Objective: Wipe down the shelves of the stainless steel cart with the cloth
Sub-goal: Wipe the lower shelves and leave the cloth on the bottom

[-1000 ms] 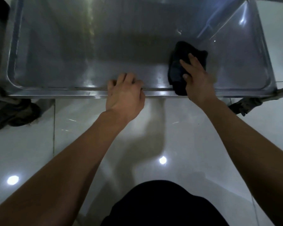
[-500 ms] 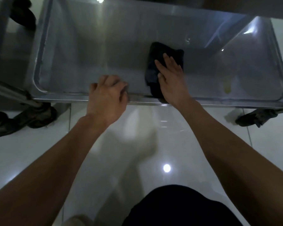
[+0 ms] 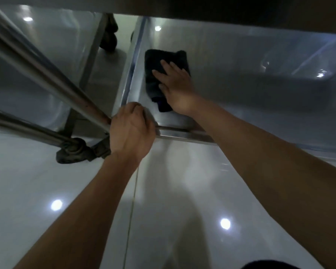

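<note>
The cloth, soft and light, is pressed flat by the spread right hand; the shelf rim is gripped by the left hand.

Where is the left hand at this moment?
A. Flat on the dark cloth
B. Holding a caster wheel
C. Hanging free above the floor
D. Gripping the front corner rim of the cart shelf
D: the left hand curls over the shelf rim at its near corner, while the right hand presses the dark cloth.
</note>
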{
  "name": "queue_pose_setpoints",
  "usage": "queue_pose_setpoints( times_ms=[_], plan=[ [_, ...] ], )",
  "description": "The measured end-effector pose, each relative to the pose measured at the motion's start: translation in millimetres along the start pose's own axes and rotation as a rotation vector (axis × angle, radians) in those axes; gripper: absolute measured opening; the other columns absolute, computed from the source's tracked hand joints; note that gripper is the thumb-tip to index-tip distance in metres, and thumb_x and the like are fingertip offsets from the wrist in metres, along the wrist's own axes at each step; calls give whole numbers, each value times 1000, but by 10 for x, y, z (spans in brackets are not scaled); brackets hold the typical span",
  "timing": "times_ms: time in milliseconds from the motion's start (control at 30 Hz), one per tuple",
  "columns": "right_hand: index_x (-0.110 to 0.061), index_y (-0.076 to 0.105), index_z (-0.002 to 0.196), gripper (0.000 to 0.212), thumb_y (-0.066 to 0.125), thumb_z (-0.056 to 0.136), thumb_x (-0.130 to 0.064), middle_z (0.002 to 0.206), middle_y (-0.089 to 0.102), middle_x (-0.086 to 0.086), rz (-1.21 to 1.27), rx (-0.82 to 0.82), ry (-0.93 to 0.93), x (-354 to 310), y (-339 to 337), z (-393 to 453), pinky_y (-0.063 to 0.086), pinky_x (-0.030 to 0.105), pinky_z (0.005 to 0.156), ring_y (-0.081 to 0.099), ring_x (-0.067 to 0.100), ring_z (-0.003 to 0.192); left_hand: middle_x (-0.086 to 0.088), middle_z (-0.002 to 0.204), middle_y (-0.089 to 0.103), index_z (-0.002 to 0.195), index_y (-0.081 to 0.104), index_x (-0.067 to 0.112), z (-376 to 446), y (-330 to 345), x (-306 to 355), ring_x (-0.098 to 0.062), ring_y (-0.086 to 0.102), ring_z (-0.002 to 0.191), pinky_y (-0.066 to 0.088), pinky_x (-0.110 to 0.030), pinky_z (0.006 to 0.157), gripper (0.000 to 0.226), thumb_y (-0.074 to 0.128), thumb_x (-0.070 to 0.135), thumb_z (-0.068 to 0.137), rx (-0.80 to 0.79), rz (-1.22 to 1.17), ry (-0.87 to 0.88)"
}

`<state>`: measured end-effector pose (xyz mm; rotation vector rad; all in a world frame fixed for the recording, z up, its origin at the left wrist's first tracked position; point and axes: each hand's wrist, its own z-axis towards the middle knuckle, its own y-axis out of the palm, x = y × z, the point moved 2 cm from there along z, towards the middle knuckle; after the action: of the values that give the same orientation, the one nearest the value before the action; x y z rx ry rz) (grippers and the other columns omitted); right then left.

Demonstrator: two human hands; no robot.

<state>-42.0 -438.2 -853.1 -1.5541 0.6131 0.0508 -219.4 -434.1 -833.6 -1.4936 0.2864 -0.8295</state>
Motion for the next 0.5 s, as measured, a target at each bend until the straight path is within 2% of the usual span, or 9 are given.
queue_pose_setpoints(
  times_ms=[200,300,367,433,500],
  plan=[
    [-31,29,156,48,33,109,-30,168,6,1,19,-64,-124,-366,75,224,5,42,124,4,24,155,-7,94,63,82,66,7,36,24,-50,-26,60,82,51,-40,72,18,53,18,88,25,-75,-62],
    [-30,30,156,47,33,108,-28,168,8,1,29,-59,-114,-301,36,184,5,41,124,5,23,155,-9,94,63,84,64,7,51,20,4,-29,58,86,51,-46,76,21,49,20,88,21,-67,-62],
    [-30,29,156,49,34,108,-24,168,8,2,25,-36,-73,-225,21,136,5,41,124,6,24,154,-10,100,64,94,63,9,53,23,89,-32,56,95,48,-50,83,26,44,25,87,-5,4,-46],
    [-30,28,156,50,35,107,-21,168,8,2,27,-7,-11,-68,-27,78,5,42,124,6,24,154,-8,114,64,111,63,12,64,51,210,-32,53,109,43,-50,93,33,46,29,89,-36,43,-35],
    [-29,29,156,51,36,107,-18,168,9,1,32,13,47,159,-125,5,6,42,124,7,23,154,-7,122,63,121,61,14,90,94,380,-32,50,116,40,-48,95,38,49,29,88,-58,25,0]
  ],
)
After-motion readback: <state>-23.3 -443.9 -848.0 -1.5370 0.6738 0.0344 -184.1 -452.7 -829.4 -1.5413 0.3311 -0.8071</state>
